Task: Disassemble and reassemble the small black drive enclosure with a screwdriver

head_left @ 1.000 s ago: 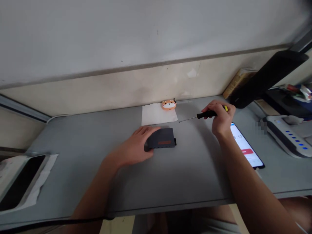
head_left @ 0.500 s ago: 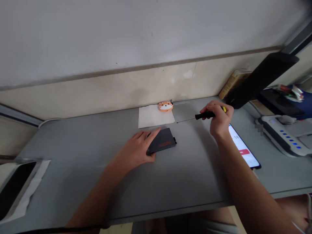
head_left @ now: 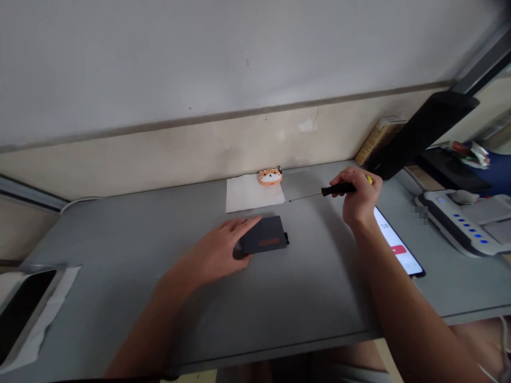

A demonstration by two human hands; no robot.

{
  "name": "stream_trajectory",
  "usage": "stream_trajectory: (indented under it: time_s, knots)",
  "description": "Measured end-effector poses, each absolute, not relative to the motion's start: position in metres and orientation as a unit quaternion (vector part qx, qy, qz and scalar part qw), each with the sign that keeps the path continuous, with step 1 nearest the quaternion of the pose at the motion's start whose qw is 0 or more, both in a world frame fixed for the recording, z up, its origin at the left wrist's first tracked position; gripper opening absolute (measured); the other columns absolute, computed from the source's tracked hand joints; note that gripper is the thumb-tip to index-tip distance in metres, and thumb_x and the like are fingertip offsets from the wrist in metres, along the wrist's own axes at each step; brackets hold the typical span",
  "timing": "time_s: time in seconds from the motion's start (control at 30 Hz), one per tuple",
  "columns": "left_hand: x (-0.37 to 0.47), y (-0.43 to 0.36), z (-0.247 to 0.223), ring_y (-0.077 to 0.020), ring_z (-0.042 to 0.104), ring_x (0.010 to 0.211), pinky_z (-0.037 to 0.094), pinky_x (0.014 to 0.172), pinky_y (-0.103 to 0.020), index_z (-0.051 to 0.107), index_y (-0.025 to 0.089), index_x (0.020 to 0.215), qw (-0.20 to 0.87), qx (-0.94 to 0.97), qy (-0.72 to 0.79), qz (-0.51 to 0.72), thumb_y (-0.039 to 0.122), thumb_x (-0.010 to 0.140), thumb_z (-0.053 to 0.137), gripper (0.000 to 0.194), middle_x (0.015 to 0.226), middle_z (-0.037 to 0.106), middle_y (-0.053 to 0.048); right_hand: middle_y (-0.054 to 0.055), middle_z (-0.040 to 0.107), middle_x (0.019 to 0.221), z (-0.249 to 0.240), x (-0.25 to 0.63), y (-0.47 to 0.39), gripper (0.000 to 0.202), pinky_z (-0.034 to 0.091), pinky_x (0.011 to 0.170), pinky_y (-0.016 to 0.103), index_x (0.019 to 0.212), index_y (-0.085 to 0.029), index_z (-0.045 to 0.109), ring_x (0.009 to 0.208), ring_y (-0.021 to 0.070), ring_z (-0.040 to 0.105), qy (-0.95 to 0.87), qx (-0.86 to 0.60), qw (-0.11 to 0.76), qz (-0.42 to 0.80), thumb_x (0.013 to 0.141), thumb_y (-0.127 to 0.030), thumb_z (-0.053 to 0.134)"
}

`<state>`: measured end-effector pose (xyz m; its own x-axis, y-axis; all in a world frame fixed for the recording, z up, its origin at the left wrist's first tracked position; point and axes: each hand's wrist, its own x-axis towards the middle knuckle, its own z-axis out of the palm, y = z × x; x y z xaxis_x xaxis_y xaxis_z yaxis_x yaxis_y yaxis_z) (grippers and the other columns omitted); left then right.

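Observation:
My left hand (head_left: 217, 250) grips the left end of a flat dark grey box (head_left: 265, 233), thumb at its near edge and fingers over the top. The box has a reddish-brown mark and a small black part on its right side. In my right hand (head_left: 360, 197) is a screwdriver (head_left: 339, 189) with a black and yellow handle. Its thin shaft points left, and a tiny dark thing shows at the tip, right of a white sheet (head_left: 253, 197). On that sheet's back edge sits an orange animal-face case (head_left: 270, 176).
A lit phone (head_left: 399, 244) lies beside my right forearm, with a white power strip (head_left: 463, 221) farther right. At the back right lean a black cylinder-like object (head_left: 427, 133) and a book (head_left: 379, 139). A dark phone-like slab (head_left: 26, 308) rests on white paper at left.
The grey box has turned slightly and shifted a little toward me, with my left hand on it. My right hand holds the screwdriver almost where it was. The view has moved slightly.

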<state>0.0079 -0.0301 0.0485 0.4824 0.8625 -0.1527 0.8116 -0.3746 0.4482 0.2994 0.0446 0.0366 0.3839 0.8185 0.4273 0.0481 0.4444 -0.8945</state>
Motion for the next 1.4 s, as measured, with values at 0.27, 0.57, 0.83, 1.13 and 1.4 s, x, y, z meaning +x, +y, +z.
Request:
stream_trajectory:
  time_s: [0.27,0.57,0.83,1.13,1.4]
  knots:
    - [0.016,-0.034,0.025,-0.0276,0.071,0.088,0.057,0.076,-0.036,0.038,0.029,0.159,0.123,0.856,0.503,-0.001,0.032,0.092,0.064,0.072,0.126,0.065,-0.014,0.000,0.057,0.050,0.032,0.300,0.046,0.024,0.034,0.043,0.028,0.051,-0.022,0.060,0.042,0.0115,0.047,-0.488,-0.469,0.680,0.282,0.073,-0.029,0.057]
    - [0.015,-0.040,0.022,-0.0183,0.066,0.071,0.054,0.066,-0.029,0.034,0.034,0.161,0.130,0.855,0.502,-0.011,0.032,0.092,0.059,0.074,0.140,0.056,-0.014,0.000,0.056,0.048,0.032,0.298,0.047,0.021,0.032,0.040,0.027,0.048,-0.022,0.061,0.040,0.0112,0.044,-0.470,-0.467,0.692,0.287,0.068,-0.025,0.057]
    - [0.012,-0.040,0.033,-0.0182,0.065,0.072,0.053,0.067,-0.032,0.037,0.032,0.160,0.156,0.857,0.491,0.009,0.030,0.088,0.059,0.076,0.138,0.055,-0.012,0.000,0.057,0.050,0.031,0.298,0.047,0.022,0.033,0.040,0.027,0.050,-0.022,0.059,0.040,0.0110,0.045,-0.477,-0.472,0.685,0.283,0.071,-0.028,0.057]
    - [0.027,-0.043,0.031,-0.0322,0.066,0.100,0.056,0.084,-0.044,0.036,0.025,0.160,0.125,0.847,0.516,-0.017,0.026,0.083,0.060,0.080,0.139,0.056,-0.016,0.000,0.058,0.049,0.033,0.297,0.045,0.020,0.032,0.041,0.027,0.049,-0.021,0.060,0.039,0.0100,0.045,-0.467,-0.457,0.701,0.285,0.068,-0.023,0.055]
    - [0.024,-0.039,0.032,-0.0308,0.066,0.100,0.056,0.088,-0.044,0.043,0.024,0.156,0.103,0.857,0.504,0.013,0.026,0.079,0.061,0.079,0.135,0.060,-0.014,0.000,0.057,0.049,0.033,0.297,0.047,0.023,0.032,0.038,0.024,0.048,-0.020,0.059,0.038,0.0087,0.045,-0.452,-0.443,0.718,0.288,0.071,-0.024,0.058]
